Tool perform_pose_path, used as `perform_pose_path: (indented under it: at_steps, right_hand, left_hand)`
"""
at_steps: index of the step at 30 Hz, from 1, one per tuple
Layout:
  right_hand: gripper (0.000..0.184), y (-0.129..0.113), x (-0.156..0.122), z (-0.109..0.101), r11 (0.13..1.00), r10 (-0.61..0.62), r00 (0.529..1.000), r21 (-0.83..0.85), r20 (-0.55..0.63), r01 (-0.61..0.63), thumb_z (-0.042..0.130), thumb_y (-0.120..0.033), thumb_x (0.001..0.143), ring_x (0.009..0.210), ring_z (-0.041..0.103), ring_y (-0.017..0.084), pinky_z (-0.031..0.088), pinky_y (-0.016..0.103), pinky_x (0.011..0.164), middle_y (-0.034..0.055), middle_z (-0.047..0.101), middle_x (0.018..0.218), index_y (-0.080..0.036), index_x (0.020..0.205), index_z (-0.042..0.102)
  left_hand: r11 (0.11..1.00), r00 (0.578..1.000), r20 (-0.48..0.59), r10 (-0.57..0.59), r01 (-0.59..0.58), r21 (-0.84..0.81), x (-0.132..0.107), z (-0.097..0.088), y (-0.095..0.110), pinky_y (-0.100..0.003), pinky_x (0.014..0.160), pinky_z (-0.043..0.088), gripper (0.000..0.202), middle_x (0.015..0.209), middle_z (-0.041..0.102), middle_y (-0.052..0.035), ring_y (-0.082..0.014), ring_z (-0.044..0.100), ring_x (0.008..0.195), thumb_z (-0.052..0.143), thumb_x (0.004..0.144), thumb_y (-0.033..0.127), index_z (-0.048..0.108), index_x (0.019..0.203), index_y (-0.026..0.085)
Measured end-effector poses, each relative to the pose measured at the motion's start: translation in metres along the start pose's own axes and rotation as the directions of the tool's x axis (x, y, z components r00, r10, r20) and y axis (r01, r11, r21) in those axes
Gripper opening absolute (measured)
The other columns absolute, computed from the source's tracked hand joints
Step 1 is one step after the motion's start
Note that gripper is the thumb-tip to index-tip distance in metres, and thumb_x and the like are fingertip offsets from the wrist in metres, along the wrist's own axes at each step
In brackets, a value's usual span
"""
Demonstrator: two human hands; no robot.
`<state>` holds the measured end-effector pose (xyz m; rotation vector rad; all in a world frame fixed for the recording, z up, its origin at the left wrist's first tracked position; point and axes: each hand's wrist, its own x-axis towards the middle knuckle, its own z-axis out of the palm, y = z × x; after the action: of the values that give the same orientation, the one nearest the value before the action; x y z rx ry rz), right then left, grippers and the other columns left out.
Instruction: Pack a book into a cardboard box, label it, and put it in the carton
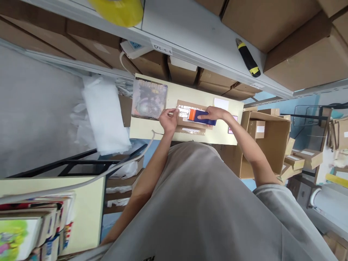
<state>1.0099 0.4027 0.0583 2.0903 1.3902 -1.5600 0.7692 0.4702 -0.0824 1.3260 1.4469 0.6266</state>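
Observation:
A flat brown cardboard parcel (190,125) with clear tape on it lies on a pale yellow table (146,127). My left hand (169,119) rests on the parcel's left end, fingers curled and pinched at the tape edge. My right hand (214,113) grips a blue and orange tape dispenser (201,116) pressed onto the parcel's top. A picture book or printed card (149,98) lies flat to the left of the parcel.
A metal shelf (190,32) above carries a yellow-black utility knife (247,58), a yellow tape roll (119,11) and brown boxes. An open carton (268,141) stands right of the table. White padding (104,116) lies left. Stacked books (32,224) sit at bottom left.

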Motion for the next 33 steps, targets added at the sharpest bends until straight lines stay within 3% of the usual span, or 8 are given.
perform_pose_path:
  at_steps: [5,11,15,20,23,26,30,33]
  right_hand:
    - [0.075,0.024,-0.027,-0.003,0.995,-0.015,0.997,0.097,0.079,0.007,0.078,-0.09,0.092,0.073,0.072,0.021,0.053,0.031,0.074,0.0107,0.083,0.079,-0.016,0.083,0.081]
    - [0.091,0.121,-0.109,-0.012,0.976,0.051,0.969,0.193,0.241,-0.099,0.069,-0.106,0.081,0.076,0.08,0.026,0.06,0.034,0.08,0.014,0.086,0.077,-0.016,0.077,0.084]
    - [0.091,0.167,-0.129,-0.005,0.948,0.113,0.957,0.258,0.268,-0.185,0.073,-0.107,0.077,0.083,0.083,0.03,0.061,0.036,0.08,0.0149,0.088,0.082,-0.017,0.085,0.085]
    - [0.078,0.164,-0.098,0.021,0.967,0.241,0.963,0.054,0.123,-0.249,0.074,-0.09,0.096,0.091,0.085,0.034,0.06,0.038,0.084,0.0198,0.089,0.088,-0.014,0.086,0.085]
    - [0.067,0.149,-0.079,0.038,0.944,0.33,0.944,-0.033,0.016,-0.33,0.078,-0.075,0.103,0.094,0.085,0.038,0.061,0.042,0.089,0.0205,0.087,0.086,-0.009,0.106,0.086]
    - [0.052,0.139,-0.069,0.053,0.94,0.337,0.94,-0.034,-0.044,-0.339,0.074,-0.059,0.111,0.097,0.086,0.037,0.062,0.043,0.092,0.0183,0.087,0.085,-0.009,0.12,0.083]
    - [0.046,0.134,-0.053,0.079,0.941,0.334,0.935,-0.011,-0.121,-0.338,0.068,-0.054,0.114,0.094,0.085,0.035,0.061,0.041,0.087,0.0155,0.083,0.079,-0.011,0.118,0.082]
    - [0.034,0.137,-0.034,0.107,0.916,0.379,0.894,-0.04,-0.238,-0.399,0.067,-0.041,0.114,0.095,0.084,0.037,0.059,0.045,0.085,0.0183,0.083,0.087,-0.011,0.113,0.082]
  left_hand:
    - [0.994,0.999,-0.019,0.037,-0.035,0.108,-0.003,0.006,-0.003,-0.034,0.089,0.053,0.002,0.096,0.078,-0.0047,-0.0182,0.06,0.075,0.082,0.092,0.019,0.082,0.09,0.019]
    - [0.98,0.994,-0.067,0.083,-0.069,0.187,-0.007,0.014,-0.013,-0.033,0.088,0.055,0.008,0.103,0.079,-0.0086,-0.0196,0.065,0.083,0.082,0.095,0.021,0.085,0.099,0.015]
    - [0.97,0.994,-0.039,0.105,-0.094,0.224,-0.01,0.02,-0.018,-0.034,0.089,0.056,0.012,0.106,0.08,-0.0104,-0.0212,0.069,0.089,0.08,0.097,0.023,0.084,0.102,0.013]
    - [0.95,0.992,-0.046,0.116,-0.098,0.295,-0.01,0.024,-0.022,-0.037,0.095,0.059,0.013,0.105,0.079,-0.0092,-0.0223,0.069,0.09,0.078,0.099,0.026,0.081,0.104,0.015]
    - [0.942,0.993,-0.049,0.111,-0.09,0.323,-0.009,0.024,-0.026,-0.038,0.096,0.061,0.014,0.105,0.079,-0.0083,-0.0225,0.069,0.09,0.076,0.099,0.028,0.08,0.105,0.016]
    - [0.943,0.992,-0.058,0.109,-0.085,0.323,-0.008,0.025,-0.028,-0.041,0.098,0.063,0.014,0.104,0.079,-0.0078,-0.0232,0.07,0.09,0.075,0.1,0.03,0.078,0.105,0.017]
    - [0.95,0.99,-0.077,0.115,-0.086,0.302,-0.01,0.026,-0.028,-0.042,0.099,0.063,0.013,0.103,0.078,-0.0085,-0.0235,0.071,0.091,0.077,0.099,0.028,0.078,0.103,0.015]
    - [0.95,0.989,-0.089,0.115,-0.084,0.301,-0.011,0.027,-0.027,-0.04,0.099,0.062,0.016,0.104,0.078,-0.0101,-0.0227,0.072,0.092,0.078,0.099,0.026,0.08,0.105,0.011]
